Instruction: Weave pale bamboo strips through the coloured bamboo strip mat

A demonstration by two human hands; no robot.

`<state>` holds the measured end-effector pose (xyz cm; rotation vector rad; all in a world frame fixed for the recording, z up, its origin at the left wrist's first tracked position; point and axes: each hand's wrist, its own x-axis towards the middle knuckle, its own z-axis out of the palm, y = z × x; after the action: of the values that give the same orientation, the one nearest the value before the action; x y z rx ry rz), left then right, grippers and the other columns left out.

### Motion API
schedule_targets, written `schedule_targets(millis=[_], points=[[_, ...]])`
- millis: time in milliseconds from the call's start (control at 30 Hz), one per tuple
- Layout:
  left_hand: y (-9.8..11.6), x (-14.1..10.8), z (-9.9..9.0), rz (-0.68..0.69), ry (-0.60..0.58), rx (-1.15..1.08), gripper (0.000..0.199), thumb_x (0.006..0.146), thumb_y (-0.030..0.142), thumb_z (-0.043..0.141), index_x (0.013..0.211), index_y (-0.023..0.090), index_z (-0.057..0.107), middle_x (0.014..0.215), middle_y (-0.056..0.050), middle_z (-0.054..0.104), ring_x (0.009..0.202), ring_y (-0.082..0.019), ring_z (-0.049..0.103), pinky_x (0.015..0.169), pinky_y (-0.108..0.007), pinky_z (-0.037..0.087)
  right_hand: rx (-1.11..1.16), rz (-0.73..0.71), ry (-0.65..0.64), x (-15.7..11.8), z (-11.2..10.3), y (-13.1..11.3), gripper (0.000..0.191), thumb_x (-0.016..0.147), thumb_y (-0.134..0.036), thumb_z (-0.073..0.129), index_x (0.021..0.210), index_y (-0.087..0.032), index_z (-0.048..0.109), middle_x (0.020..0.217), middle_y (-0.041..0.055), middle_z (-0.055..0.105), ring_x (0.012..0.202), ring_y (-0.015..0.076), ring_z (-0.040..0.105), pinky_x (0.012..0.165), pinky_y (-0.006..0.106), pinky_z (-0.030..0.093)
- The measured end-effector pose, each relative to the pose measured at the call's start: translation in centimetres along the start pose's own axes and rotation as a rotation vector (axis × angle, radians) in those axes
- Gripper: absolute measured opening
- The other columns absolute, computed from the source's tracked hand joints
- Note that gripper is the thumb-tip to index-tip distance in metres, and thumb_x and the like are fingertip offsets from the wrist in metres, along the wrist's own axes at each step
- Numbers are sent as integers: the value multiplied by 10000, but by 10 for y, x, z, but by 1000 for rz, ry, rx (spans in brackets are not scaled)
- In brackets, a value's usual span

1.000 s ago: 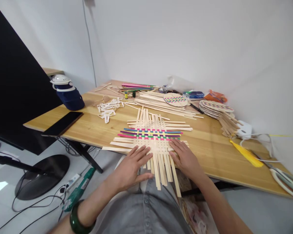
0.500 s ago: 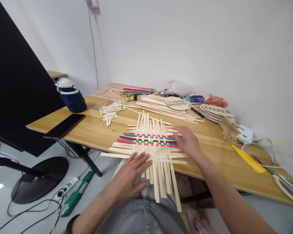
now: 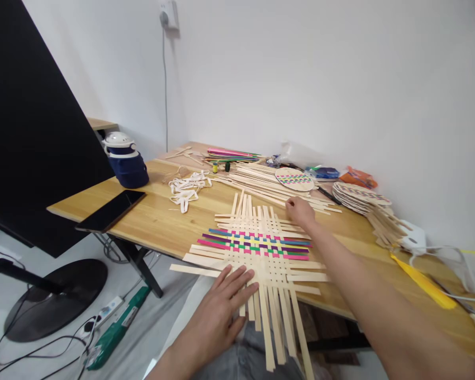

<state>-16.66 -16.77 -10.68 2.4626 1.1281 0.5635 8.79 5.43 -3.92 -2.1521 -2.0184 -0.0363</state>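
A woven mat of pale flat strips [image 3: 257,243], crossed by pink, blue, yellow, purple and green bands, lies at the table's front edge, its long strip ends hanging over. My left hand [image 3: 225,298] rests with fingers spread on the mat's near left part. Beyond the mat's far right corner, my right hand [image 3: 301,211] is closed at the near edge of a pile of loose pale strips [image 3: 257,179]; what its fingers hold, if anything, is hidden. A round woven disc [image 3: 294,179] with coloured bands lies on the pile.
On the wooden table [image 3: 162,211] are a phone [image 3: 111,210], a blue jug [image 3: 129,166], a tangle of white strips [image 3: 187,191], stacked discs [image 3: 360,196] and a yellow tassel [image 3: 423,279]. A black screen [image 3: 35,116] stands at the left.
My right hand has left the mat's right side, moved away to the loose strips and closed. My left hand remains on the mat. The camera's view has shifted slightly.
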Motion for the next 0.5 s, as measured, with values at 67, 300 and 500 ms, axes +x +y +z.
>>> schedule_targets(millis=[67, 300, 500], points=[[1, -2, 2, 19, 40, 24, 774, 724, 10, 514, 1453, 256, 427, 1567, -54, 366, 1471, -251, 289, 1207, -569, 257, -9, 62, -12, 11, -2, 8, 347, 902, -232, 393, 1006, -201, 722, 1020, 98, 733, 928, 233, 660, 656, 287, 447], [-7, -3, 16, 155, 211, 199, 819, 707, -38, 434, 1485, 210, 366, 1546, -63, 403, 1457, -229, 323, 1158, -517, 370, -66, 228, -11, 41, 8, 29, 369, 916, -223, 400, 1091, -165, 719, 1132, 159, 688, 1045, 272, 622, 773, 343, 486], [-35, 0, 37, 333, 382, 395, 560, 935, 224, 469, 1488, 179, 393, 1488, -70, 484, 1434, -260, 364, 1155, -471, 371, -131, 150, 88, 69, 18, 31, 419, 935, -224, 382, 1273, -129, 609, 1319, 164, 586, 1263, 261, 475, 962, 336, 436]])
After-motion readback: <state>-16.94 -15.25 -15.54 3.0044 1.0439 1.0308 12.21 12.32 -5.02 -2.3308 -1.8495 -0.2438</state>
